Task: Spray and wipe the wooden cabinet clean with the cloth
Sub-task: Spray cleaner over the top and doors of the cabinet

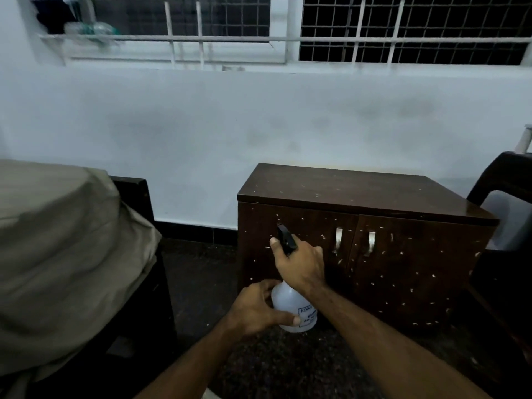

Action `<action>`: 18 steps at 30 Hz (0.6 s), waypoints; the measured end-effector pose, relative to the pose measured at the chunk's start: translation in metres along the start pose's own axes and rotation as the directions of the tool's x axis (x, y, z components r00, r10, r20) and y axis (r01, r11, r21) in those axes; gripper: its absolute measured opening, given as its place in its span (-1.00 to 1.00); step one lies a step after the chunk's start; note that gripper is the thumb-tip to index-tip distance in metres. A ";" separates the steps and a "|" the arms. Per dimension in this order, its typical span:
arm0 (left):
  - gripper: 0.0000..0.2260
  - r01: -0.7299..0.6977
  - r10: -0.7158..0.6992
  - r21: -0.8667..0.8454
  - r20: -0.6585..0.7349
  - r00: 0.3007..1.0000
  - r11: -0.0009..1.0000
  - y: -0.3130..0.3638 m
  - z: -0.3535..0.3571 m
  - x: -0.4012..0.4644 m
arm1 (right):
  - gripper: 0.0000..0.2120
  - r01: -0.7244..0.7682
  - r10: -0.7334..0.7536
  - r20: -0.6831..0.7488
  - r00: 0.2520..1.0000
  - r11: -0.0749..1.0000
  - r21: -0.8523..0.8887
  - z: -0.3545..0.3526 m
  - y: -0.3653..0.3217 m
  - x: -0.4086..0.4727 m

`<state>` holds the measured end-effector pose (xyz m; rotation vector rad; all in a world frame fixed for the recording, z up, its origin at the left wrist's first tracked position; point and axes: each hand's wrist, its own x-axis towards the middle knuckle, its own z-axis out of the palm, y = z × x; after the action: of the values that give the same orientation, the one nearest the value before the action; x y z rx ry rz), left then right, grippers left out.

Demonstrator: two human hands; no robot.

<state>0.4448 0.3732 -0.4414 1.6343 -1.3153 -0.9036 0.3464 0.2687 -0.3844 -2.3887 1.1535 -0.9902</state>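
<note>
Both hands gripped the spray bottle (293, 308), right hand (300, 264) on its trigger, left hand (256, 308) steadying; a poor aim would likely miss the cabinet (403, 283).

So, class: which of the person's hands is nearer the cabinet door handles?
Right. The right hand grips the sprayer head just left of the handles; the left hand is lower.

Dark brown cabinet (359, 197) (white-flecked), translucent white bottle (290, 303), black nozzle (285, 237), perhaps beige cover (57, 226)

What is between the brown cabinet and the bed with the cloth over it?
In the head view, only bare dark floor and the pale wall lie between the cabinet and the covered bed. The spray bottle sits before the cabinet.
</note>
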 end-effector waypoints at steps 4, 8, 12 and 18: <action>-0.30 0.028 -0.027 -0.031 0.005 1.000 0.999 -0.016 -0.003 -0.014 | -0.61 -0.003 0.004 0.043 0.999 1.000 -0.016 0.017 -0.004 -0.010; -0.22 0.041 -0.052 -0.158 -0.064 0.997 0.987 -0.042 0.003 -0.024 | -0.51 -0.089 0.071 0.132 0.989 0.987 0.135 0.028 -0.003 -0.017; -0.27 0.034 -0.062 -0.244 -0.106 0.992 0.969 -0.060 0.015 -0.028 | -0.47 -0.062 0.048 0.166 0.985 0.995 0.082 0.041 -0.006 -0.023; -0.37 0.023 -0.045 -0.264 -0.075 0.996 0.964 -0.069 0.027 -0.025 | -0.46 0.079 -0.060 0.123 0.991 0.984 -0.160 0.053 0.002 -0.025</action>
<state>0.4420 0.4008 -0.5142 1.4733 -1.0650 -0.9777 0.3717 0.2859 -0.4346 -2.5944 1.1564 -0.7900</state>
